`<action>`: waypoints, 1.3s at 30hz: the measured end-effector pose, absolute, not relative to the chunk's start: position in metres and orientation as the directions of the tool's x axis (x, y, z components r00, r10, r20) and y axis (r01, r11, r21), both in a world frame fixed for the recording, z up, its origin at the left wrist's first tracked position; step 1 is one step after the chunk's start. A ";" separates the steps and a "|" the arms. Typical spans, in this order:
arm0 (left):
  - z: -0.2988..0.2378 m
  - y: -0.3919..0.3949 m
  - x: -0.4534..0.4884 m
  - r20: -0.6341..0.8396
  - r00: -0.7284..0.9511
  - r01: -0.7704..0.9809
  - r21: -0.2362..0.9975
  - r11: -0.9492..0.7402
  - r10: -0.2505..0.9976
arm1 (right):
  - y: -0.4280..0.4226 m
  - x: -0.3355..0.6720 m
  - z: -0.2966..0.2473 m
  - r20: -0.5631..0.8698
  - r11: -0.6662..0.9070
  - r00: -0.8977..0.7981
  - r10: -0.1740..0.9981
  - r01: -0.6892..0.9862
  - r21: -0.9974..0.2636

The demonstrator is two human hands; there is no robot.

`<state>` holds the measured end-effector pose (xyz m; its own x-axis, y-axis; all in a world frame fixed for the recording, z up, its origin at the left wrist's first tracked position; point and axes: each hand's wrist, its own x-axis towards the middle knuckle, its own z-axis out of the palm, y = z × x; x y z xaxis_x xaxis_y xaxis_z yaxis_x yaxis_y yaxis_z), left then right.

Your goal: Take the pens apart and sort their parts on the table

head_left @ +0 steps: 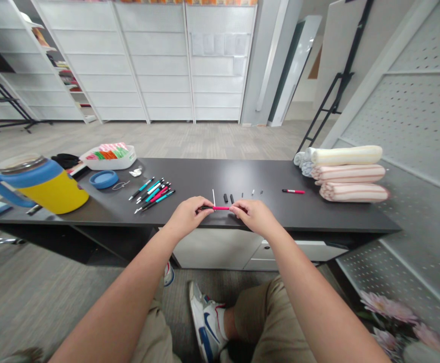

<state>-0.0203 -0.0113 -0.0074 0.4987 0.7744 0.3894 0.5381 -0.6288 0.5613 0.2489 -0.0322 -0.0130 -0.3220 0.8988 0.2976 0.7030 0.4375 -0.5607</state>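
Both my hands meet over the near edge of a dark table (340, 214). My left hand (186, 216) pinches the dark end of a pink pen (220, 207). My right hand (253, 214) pinches the pen's other end. The pen lies level between them. Just behind it lie a thin white refill (213, 196) and several small black pen parts (226, 198). A pile of teal, pink and black pens (153, 192) lies to the left. One whole pink pen (293, 191) lies to the right.
A yellow jug with a blue handle (42, 187) stands at the table's left end, with a blue lid (103, 179) and a white tray of coloured items (109, 156) behind it. Three rolled towels (350, 174) are stacked at the right end. White shelving lines the back wall.
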 end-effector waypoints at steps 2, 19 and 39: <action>-0.008 -0.011 -0.020 0.399 0.499 0.542 0.549 -0.636 0.770 | -0.032 0.249 -0.013 0.289 0.433 -0.323 0.901 0.712 -0.553; -0.002 -0.007 -0.027 0.283 0.194 0.275 0.904 -0.328 0.939 | -0.029 0.249 -0.017 0.265 0.458 -0.375 0.888 0.677 -0.577; -0.013 0.007 -0.002 0.235 0.144 -0.201 0.958 -0.204 0.961 | -0.032 0.249 -0.011 0.267 0.482 -0.404 0.875 0.674 -0.560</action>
<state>-0.0023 0.0067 -0.0126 0.1441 0.9613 0.2346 -0.2008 -0.2038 0.9582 0.2493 -0.0321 -0.0111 -0.4036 0.8752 0.2667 0.6743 0.4816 -0.5599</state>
